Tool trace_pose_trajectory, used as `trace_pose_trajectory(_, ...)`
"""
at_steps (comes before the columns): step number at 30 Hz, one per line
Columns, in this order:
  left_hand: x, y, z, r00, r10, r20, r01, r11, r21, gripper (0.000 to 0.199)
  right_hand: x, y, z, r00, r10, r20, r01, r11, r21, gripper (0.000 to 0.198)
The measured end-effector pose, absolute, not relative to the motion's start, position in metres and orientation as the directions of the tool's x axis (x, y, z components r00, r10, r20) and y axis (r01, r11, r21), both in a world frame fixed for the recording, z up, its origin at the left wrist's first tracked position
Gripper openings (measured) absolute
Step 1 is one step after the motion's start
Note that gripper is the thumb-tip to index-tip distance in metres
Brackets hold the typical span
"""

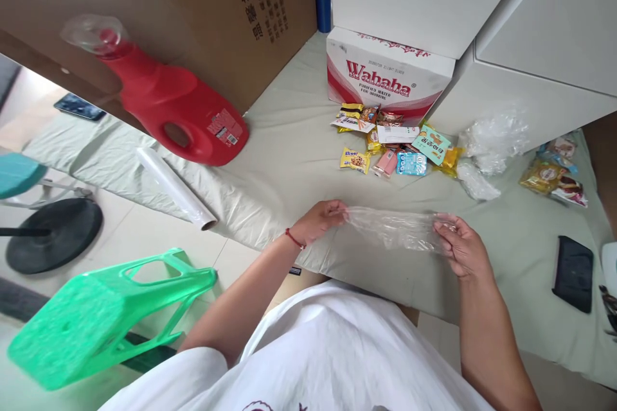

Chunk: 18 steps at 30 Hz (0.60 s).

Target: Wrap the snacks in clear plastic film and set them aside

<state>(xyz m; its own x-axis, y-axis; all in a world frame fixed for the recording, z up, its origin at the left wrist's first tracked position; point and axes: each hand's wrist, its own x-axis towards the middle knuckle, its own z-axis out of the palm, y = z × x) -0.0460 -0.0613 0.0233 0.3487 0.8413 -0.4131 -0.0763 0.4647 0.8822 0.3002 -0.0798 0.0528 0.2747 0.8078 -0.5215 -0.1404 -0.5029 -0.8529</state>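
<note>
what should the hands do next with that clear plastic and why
Probably spread the clear plastic wider: the left hand and right hand pinch its opposite ends, yet it looks creased between them, with small packets lying loose beyond.

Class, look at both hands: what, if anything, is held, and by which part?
A piece of thin clear plastic, perhaps a bag: the left hand pinches one end, the right hand the opposite end.
</note>
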Motion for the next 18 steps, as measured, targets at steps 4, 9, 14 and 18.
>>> trace_pose_trajectory(4, -0.031, -0.063, 0.024, 0.227, 0.854, -0.469, -0.366, 0.521, 0.771, 0.053, 0.299, -0.081, 0.044, 0.239, 0.808, -0.539, -0.147, -0.519, -0.842, 0.069)
trace_pose_trajectory(9, -0.028, -0.06, 0.024, 0.172, 0.855, -0.489, -0.226, 0.517, 0.825, 0.052, 0.302, -0.086, 0.043, 0.308, 0.826, -0.472, -0.138, -0.452, -0.881, 0.06)
trace_pose_trajectory(14, -0.036, -0.059, 0.021, 0.217, 0.835, -0.506, -0.116, 0.536, 0.836, 0.051, 0.313, -0.089, 0.038, 0.413, 0.797, -0.44, -0.071, -0.453, -0.889, 0.059)
trace_pose_trajectory(18, -0.034, -0.062, 0.017, 0.154, 0.846, -0.511, -0.135, 0.53, 0.837, 0.05, 0.322, -0.087, 0.024, 0.45, 0.821, -0.351, 0.101, -0.437, -0.894, 0.056)
